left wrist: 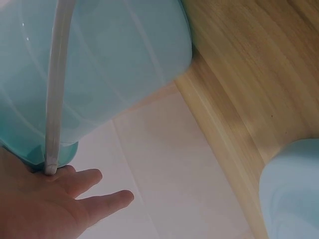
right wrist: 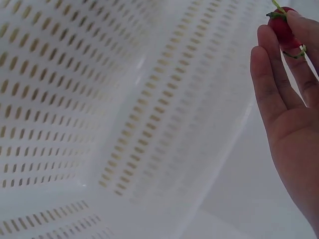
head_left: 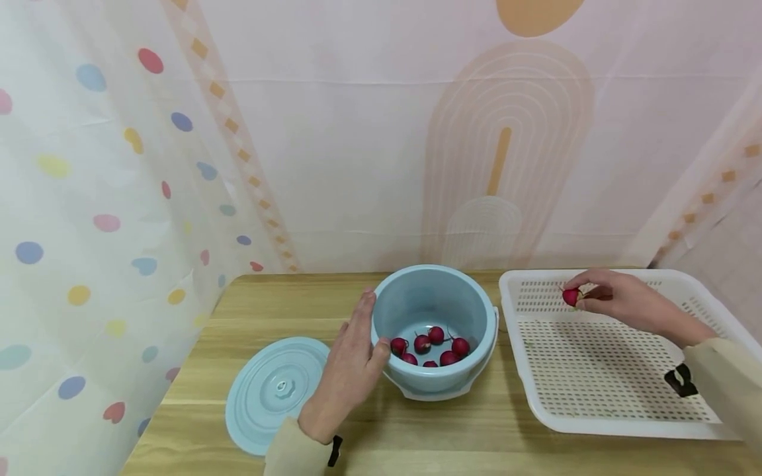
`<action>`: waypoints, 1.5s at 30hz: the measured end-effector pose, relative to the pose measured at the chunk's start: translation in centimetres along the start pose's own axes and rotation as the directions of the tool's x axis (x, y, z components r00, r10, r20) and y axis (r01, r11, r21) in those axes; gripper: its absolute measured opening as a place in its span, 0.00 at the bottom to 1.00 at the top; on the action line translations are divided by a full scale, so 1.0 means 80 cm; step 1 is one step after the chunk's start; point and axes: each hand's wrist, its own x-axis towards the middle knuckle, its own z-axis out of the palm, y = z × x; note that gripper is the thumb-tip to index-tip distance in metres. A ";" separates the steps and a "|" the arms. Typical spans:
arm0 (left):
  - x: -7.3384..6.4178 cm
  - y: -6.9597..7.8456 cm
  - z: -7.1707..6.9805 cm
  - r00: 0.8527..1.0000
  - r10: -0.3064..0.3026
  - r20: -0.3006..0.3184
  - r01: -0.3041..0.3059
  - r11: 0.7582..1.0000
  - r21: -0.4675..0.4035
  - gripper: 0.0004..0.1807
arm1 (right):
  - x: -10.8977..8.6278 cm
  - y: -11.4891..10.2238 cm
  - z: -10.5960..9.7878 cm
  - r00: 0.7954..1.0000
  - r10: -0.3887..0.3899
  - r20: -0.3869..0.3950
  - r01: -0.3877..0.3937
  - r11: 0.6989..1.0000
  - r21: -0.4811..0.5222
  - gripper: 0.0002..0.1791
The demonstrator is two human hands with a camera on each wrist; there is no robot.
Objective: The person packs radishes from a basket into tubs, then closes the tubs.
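Observation:
A light blue bucket [head_left: 432,383] stands in the middle of the table with several radishes [head_left: 422,343] on its bottom. My left hand [head_left: 352,360] rests against the left side of its rim, fingers extended. The left wrist view shows that hand [left wrist: 55,199] at the rim, beside the bucket's pale handle [left wrist: 57,84]. Over the far part of a white perforated basket [head_left: 619,370], my right hand [head_left: 631,301] pinches a single red radish [head_left: 572,297] between thumb and fingertips. Green stem bits show on that radish [right wrist: 282,27] in the right wrist view.
A round light blue lid [head_left: 276,383] lies on the wooden table [head_left: 286,304] left of the bucket, partly behind my left hand. The basket stands close to the bucket's right side. A patterned curtain [head_left: 357,132] hangs behind the table.

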 end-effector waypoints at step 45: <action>0.003 0.002 0.006 1.000 0.024 -0.005 -0.024 1.000 0.000 0.40 | -0.061 -0.137 0.025 0.896 -0.122 -0.427 0.247 0.936 0.252 0.25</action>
